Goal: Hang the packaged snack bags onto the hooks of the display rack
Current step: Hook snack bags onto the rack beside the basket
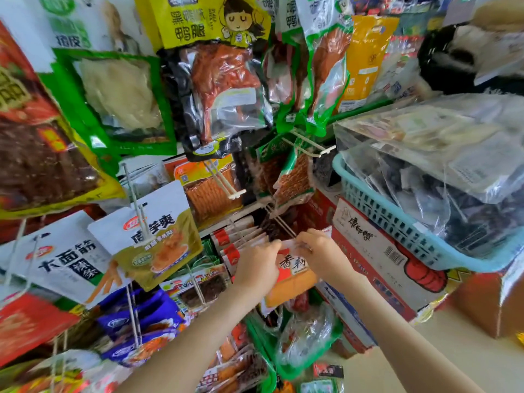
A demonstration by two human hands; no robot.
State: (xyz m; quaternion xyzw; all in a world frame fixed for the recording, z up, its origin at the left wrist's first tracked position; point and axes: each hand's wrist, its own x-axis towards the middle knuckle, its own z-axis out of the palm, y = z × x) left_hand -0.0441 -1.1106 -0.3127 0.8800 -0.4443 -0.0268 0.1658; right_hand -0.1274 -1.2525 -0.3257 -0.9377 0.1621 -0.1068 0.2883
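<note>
**Orange bag held up to the hook, both hands on its header**

Obs.: One orange snack bag with a red-and-white label hangs from the person's fingers. Its top edge is just below the front tip of the white double-wire hook. The left hand pinches the top corner on the hook's left side, and the right hand pinches the top corner on its right side. The hands are close together with only the header strip between them. Fingers hide the hang hole, so I cannot tell whether the wire has entered it.

Surroundings: A row of hung bags with red-and-white headers sits just left of the hook. A printed cardboard box stands to the hook's right, and a turquoise basket sits on the box, up and to the right of the hook.

Handling (judgement): The bag looks light, since fingertips alone carry it. The film looks glossy, so it is probably slippery, and soft enough to sag and fold below the grip. The sealed header is likely the only stiff part. The best hold is at both top corners, as now, pulling the strip taut and flat so the hole stays open and faces the wire tip. A grip lower on the body would let the header flop away.

Risk: The header could buckle against the tip, or the neighbouring bags could be nudged off.
</note>
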